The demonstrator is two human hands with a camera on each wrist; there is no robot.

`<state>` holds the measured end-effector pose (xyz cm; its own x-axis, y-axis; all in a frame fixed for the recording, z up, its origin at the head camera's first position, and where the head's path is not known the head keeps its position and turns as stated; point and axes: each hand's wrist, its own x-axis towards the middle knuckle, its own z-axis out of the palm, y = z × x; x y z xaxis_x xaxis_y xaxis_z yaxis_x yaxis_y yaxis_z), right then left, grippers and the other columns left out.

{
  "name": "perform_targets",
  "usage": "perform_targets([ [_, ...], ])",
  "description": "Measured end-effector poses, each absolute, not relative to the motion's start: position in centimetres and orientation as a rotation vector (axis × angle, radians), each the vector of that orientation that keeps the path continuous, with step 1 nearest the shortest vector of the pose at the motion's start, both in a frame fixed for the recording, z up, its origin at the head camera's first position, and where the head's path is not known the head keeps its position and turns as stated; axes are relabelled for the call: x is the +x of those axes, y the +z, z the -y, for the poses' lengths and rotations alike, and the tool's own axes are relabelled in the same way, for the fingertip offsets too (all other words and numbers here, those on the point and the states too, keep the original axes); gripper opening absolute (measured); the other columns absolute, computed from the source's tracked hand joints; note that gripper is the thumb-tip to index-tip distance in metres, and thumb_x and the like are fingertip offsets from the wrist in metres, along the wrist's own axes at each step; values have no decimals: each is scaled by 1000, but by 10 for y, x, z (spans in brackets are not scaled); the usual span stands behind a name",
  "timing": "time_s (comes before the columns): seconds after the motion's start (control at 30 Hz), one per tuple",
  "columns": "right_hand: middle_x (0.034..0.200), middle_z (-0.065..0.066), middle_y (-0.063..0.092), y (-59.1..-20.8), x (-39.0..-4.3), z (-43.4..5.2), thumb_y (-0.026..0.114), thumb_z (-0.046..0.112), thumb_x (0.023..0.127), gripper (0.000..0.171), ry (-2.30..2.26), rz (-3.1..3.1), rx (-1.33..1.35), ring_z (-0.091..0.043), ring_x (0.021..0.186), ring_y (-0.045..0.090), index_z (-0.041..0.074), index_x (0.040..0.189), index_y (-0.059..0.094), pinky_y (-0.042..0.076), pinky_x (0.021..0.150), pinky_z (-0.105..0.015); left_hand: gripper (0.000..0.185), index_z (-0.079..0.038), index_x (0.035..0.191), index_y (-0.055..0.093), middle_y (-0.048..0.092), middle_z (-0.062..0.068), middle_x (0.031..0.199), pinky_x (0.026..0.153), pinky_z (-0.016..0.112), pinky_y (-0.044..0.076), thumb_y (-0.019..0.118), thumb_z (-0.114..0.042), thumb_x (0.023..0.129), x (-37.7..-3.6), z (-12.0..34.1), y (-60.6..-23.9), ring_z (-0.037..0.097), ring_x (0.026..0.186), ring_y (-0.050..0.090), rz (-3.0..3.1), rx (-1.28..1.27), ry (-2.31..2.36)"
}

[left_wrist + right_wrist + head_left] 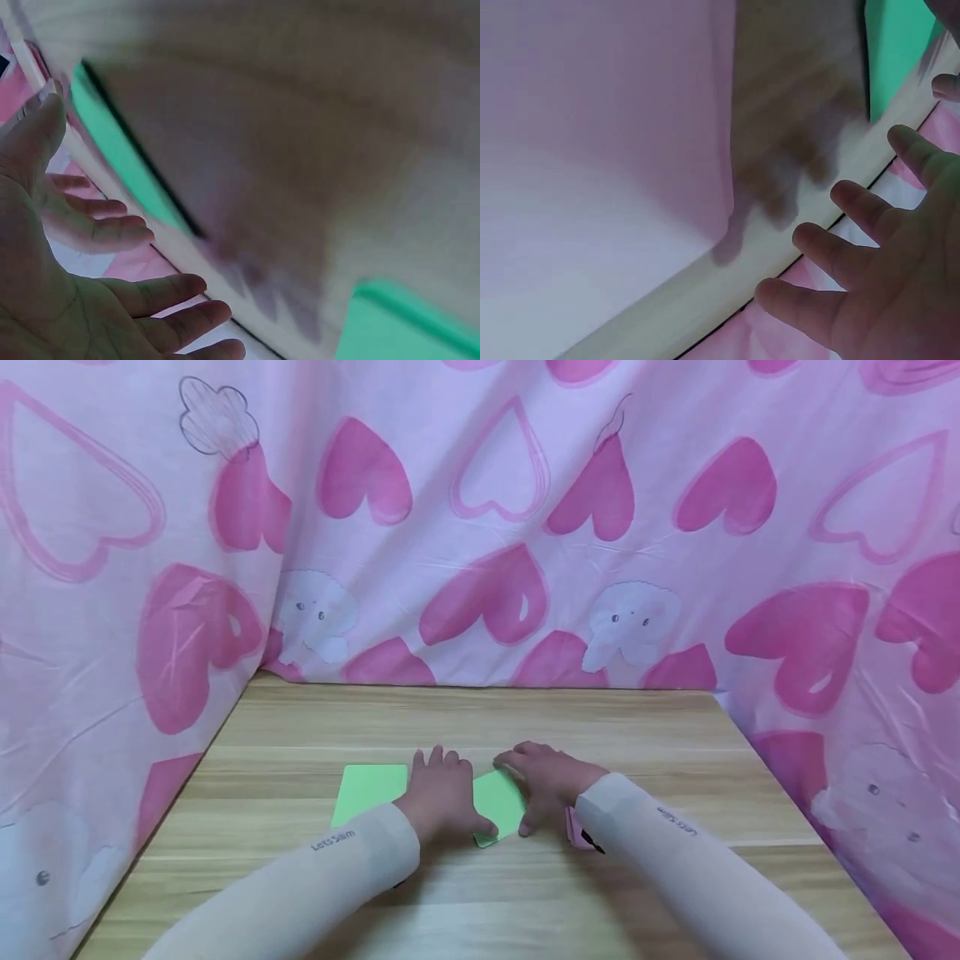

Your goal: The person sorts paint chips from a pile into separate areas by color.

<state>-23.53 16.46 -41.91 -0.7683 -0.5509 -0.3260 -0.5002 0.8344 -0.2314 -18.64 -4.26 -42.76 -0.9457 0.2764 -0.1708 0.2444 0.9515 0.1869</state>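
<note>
We are seeing two flat, pale green paper squares lying on the wooden table (300, 860). The left sheet (369, 792) is lying square to the table edge; our left hand (442, 797) is resting flat, fingers relaxed. The right sheet (498, 804) is sitting turned, a corner pointing toward us, under our right hand (551, 785), fingers spread.

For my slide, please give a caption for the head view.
Both hands, left and right, rest flat on green paper on a wooden table.
</note>
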Motion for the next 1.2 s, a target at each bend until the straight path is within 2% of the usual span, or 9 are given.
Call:
perform_targets([
  [0.3, 147, -1, 52, -424, -239, -161, 102, 39, 63, 96, -136, -2646, -853, -27, 130, 51, 30, 147, 56, 55, 93, -44, 107, -3, 140, 61, 58, 17, 144, 124, 68, 25, 82, -79, 66, -182, 38, -437, 45, 150, 38, -2894, 409, 183],
  [0.47, 144, 1, 53, -424, -238, -160, 103, 38, 62, 91, -155, -2649, -824, -25, 125, 52, 29, 141, 59, 55, 94, -43, 105, -3, 138, 61, 58, 17, 142, 124, 67, 26, 83, -77, 67, -181, 37, -436, 45, 149, 39, -2889, 408, 169],
  [0.7, 144, 2, 53, -428, -238, -162, 102, 40, 62, 93, -143, -2677, -796, -21, 123, 52, 27, 141, 56, 54, 97, -42, 106, -2, 140, 60, 57, 17, 144, 125, 67, 24, 82, -77, 68, -179, 34, -435, 45, 151, 37, -2876, 409, 156],
  [0.87, 142, 1, 53, -427, -234, -162, 102, 44, 60, 93, -135, -2686, -804, -21, 122, 51, 24, 138, 56, 51, 103, -48, 96, -3, 137, 61, 59, 17, 140, 124, 67, 25, 81, -70, 71, -181, 34, -437, 44, 150, 39, -2894, 441, 150],
  [1.0, 139, -1, 53, -427, -230, -163, 102, 49, 57, 97, -130, -2690, -800, -22, 120, 52, 21, 137, 55, 49, 106, -61, 92, -3, 135, 63, 60, 17, 139, 124, 68, 25, 80, -69, 73, -181, 34, -439, 44, 149, 40, -2897, 468, 140],
  [1.1, 140, -1, 53, -427, -227, -165, 102, 50, 56, 101, -120, -2699, -797, -24, 123, 51, 21, 140, 53, 44, 108, -72, 91, -3, 136, 63, 60, 17, 140, 124, 68, 25, 79, -68, 75, -181, 33, -439, 44, 150, 40, -2891, 479, 136],
  [1.2, 142, -1, 52, -427, -224, -166, 102, 49, 57, 103, -106, -2714, -798, -25, 128, 49, 21, 142, 51, 41, 110, -76, 89, -3, 135, 64, 59, 17, 140, 124, 67, 25, 79, -67, 75, -181, 33, -440, 43, 150, 39, -2893, 481, 137],
])
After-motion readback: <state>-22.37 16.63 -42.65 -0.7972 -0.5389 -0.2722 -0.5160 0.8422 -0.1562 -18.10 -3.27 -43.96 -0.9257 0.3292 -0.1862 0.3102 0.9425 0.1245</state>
